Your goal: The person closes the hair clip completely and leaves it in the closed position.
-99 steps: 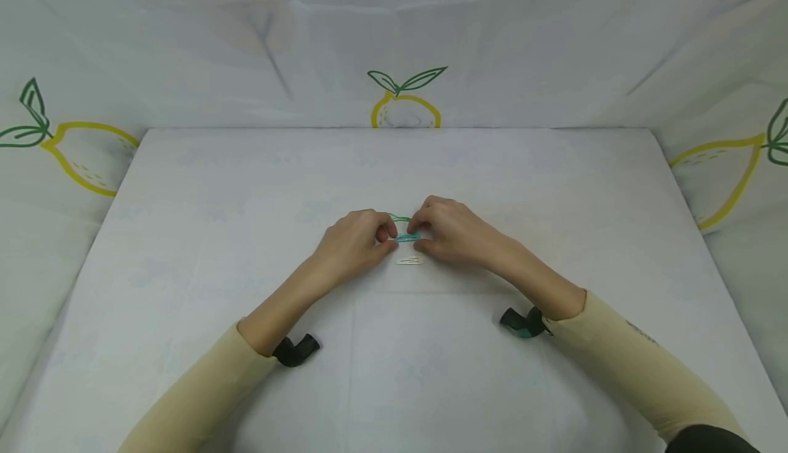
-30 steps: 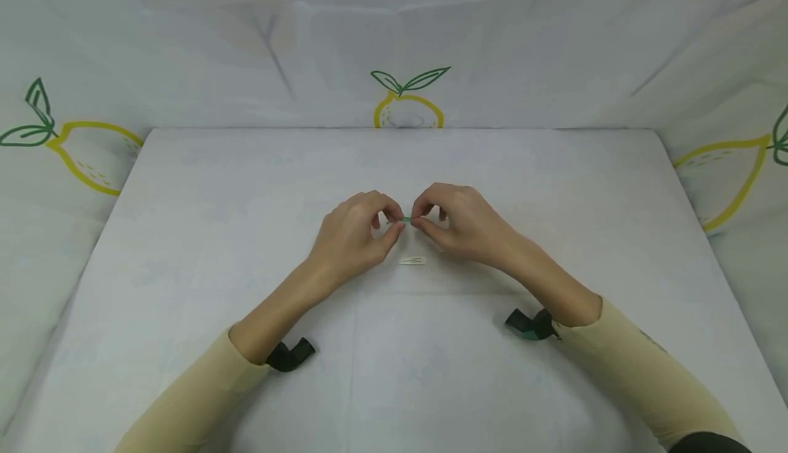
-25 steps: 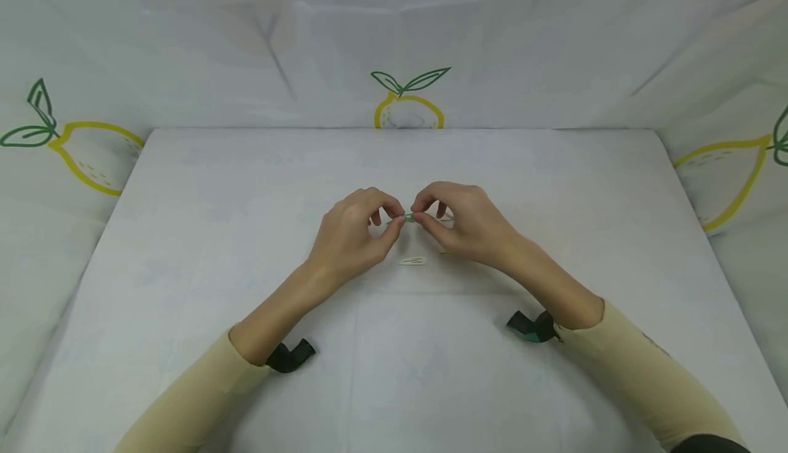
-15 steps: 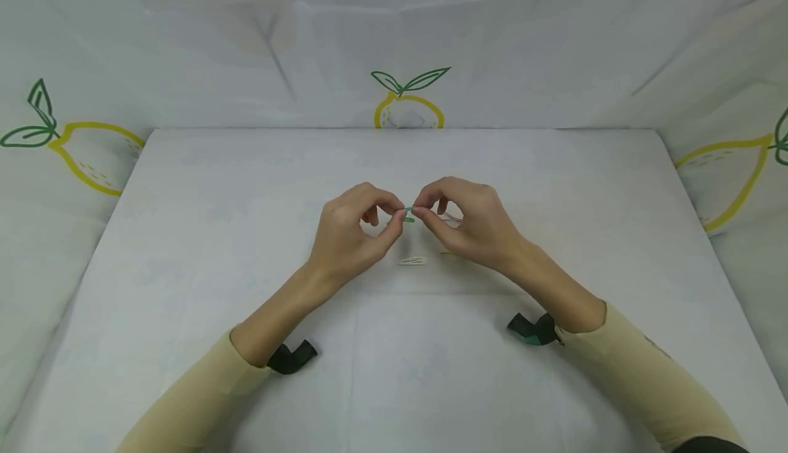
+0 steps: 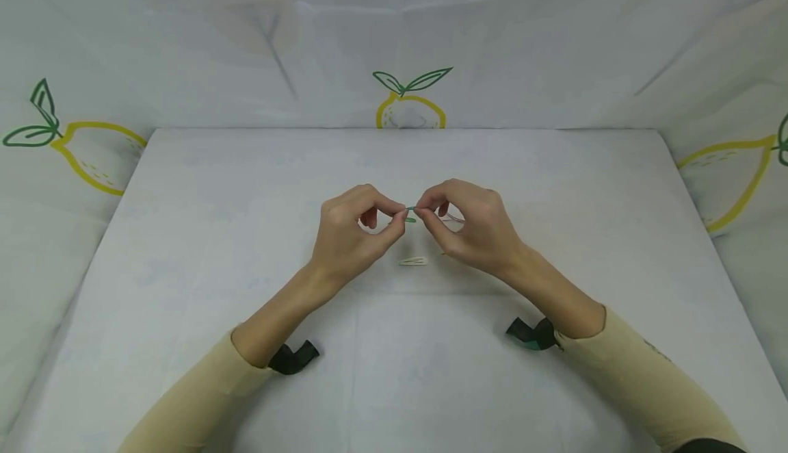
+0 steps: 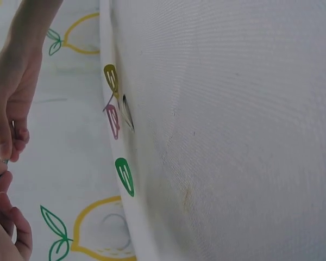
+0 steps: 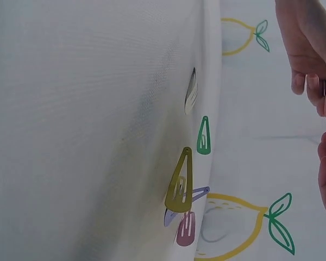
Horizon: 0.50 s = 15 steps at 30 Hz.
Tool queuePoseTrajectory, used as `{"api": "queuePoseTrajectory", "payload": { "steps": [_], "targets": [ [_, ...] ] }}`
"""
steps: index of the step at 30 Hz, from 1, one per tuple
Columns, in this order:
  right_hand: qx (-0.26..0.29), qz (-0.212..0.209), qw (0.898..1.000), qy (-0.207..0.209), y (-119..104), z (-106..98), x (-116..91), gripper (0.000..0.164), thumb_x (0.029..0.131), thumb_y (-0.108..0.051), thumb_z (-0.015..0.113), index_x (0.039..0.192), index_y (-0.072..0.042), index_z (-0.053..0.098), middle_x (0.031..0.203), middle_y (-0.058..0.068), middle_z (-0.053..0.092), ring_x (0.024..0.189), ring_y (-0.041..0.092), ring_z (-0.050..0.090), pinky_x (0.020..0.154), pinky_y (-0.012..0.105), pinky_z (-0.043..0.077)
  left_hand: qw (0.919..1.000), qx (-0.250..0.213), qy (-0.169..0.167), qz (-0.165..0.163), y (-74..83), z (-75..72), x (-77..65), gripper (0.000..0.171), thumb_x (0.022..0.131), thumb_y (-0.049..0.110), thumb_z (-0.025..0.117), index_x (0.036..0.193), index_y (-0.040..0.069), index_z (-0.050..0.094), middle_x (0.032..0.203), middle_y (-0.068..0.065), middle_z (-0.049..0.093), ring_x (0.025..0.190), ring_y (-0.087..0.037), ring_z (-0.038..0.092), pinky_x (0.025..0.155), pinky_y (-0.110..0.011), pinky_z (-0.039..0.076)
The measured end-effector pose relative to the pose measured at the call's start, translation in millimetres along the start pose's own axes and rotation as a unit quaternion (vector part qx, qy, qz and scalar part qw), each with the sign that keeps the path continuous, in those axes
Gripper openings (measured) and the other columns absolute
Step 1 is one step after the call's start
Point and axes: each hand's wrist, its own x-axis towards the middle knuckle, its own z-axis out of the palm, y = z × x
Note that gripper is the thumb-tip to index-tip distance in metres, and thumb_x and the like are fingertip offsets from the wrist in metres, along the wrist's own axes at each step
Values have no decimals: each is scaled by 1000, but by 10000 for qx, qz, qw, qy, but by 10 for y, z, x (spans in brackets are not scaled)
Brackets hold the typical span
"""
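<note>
In the head view my left hand (image 5: 352, 227) and right hand (image 5: 473, 224) face each other over the middle of the table. Between thumb and index fingertips, each pinches one end of a small teal hair clip (image 5: 410, 208), mostly covered by the fingers. Just below it in that view lies a green snap hair clip (image 5: 410, 220). A white hair clip (image 5: 413, 261) rests nearer to me. Beside the right hand, the right wrist view has an olive hair clip (image 7: 175, 204), a purple hair clip (image 7: 201, 191) and a pink hair clip (image 7: 186, 228) close together.
The white-covered table (image 5: 394, 371) meets a white cloth backdrop (image 5: 523, 63) with printed lemons at its far edge. Black curved wrist mounts stick out under the left cuff (image 5: 294, 357) and the right cuff (image 5: 529, 334).
Both hands have moved away from me and up with the teal clip pinched between them. The green clip and clips by the right hand have come into view. The white clip stays put.
</note>
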Motion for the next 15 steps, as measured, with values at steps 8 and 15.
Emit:
{"api": "queuePoseTrajectory", "payload": {
  "steps": [8, 15],
  "targets": [
    [-71, -66, 9999, 43, -9, -20, 7, 11, 90, 5, 79, 97, 0, 72, 86, 8, 77, 77, 18, 69, 76, 23, 57, 9925, -678, -191, -998, 28, -20, 1, 5, 91, 8, 78, 90, 6, 82, 79, -5, 79, 61, -13, 50, 63, -25, 44],
    [68, -305, 9991, 289, 11, -31, 7, 17, 85, 9, 82, 96, -1, 73, 86, 8, 77, 77, 18, 69, 78, 23, 57, 9719, -1219, -375, -1978, 82, -36, 27, 6, 92, 12, 83, 92, 7, 83, 83, -5, 80, 70, -14, 60, 67, -25, 54]
  ]
}}
